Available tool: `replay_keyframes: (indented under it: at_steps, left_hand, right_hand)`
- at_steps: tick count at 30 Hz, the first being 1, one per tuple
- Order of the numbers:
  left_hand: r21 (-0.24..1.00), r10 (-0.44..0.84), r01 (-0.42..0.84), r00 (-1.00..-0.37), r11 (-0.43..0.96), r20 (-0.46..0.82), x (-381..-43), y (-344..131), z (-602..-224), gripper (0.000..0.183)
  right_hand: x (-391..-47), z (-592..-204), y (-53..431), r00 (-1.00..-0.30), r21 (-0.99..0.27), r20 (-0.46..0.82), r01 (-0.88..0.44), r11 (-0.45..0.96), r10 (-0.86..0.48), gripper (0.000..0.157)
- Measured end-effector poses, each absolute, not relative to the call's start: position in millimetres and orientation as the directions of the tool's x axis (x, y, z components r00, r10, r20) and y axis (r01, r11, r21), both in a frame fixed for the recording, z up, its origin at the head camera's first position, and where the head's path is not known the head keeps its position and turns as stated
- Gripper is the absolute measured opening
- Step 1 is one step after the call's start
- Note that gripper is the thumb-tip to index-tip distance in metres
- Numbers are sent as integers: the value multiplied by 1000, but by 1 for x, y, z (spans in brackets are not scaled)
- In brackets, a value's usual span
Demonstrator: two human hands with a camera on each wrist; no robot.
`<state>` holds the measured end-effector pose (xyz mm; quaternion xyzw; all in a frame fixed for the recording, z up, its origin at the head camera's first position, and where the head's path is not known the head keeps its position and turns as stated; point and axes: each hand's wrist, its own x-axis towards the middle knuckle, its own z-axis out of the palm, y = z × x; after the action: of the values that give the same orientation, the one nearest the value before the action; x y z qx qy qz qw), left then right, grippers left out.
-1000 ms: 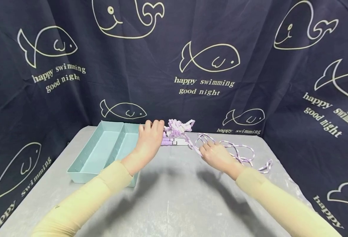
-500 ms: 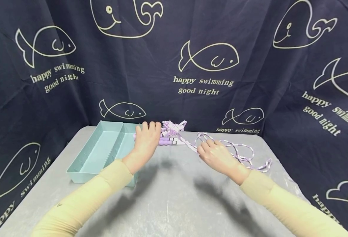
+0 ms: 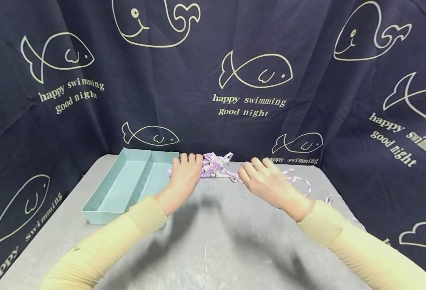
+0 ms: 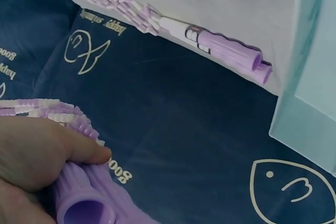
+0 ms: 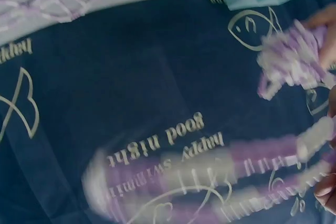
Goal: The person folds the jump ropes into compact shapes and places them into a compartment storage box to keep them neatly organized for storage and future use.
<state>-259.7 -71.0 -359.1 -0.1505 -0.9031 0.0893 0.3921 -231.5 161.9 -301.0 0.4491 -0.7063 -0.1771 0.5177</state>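
My left hand point(image 3: 185, 173) grips the two purple handles point(image 4: 113, 190) of a beaded jump rope side by side, with the thumb pressed over them. Its purple-and-white cord is gathered into a bunched knot point(image 3: 215, 162) just right of that hand. My right hand point(image 3: 265, 180) pinches a doubled stretch of the same cord, to the right of the bunch. A loop of this cord point(image 5: 257, 158) extends from the right fingertips, blurred at its far end. On the table lies a second jump rope, its purple handles point(image 4: 226, 50) and white tips showing in the left wrist view.
A pale teal tray point(image 3: 102, 217) with two compartments stands left, beside my left forearm. Loose cord of the second rope point(image 3: 304, 182) spreads on the grey table point(image 3: 205, 249) behind my right hand. A dark blue fish-print curtain point(image 3: 183, 88) surrounds the table's back and sides.
My right hand has risen slightly, still pinching the cord, and covers more of the loose rope behind it. The bunched cord shifted left, then partly back right. My left hand keeps its grip.
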Motion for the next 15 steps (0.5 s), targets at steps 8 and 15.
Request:
replay_keyframes:
  at_steps: [8, 15]
  left_hand:
    - [-325, 408, 247, -560, 913, 721, -253, -60, -364, 27]
    - [-289, 361, 217, -596, 932, 717, -259, -62, -353, 18]
  right_hand:
    - [-216, -279, 147, 95, 727, 606, -468, 502, -789, 22]
    - [-201, -275, 137, 100, 752, 563, -475, 458, -820, 23]
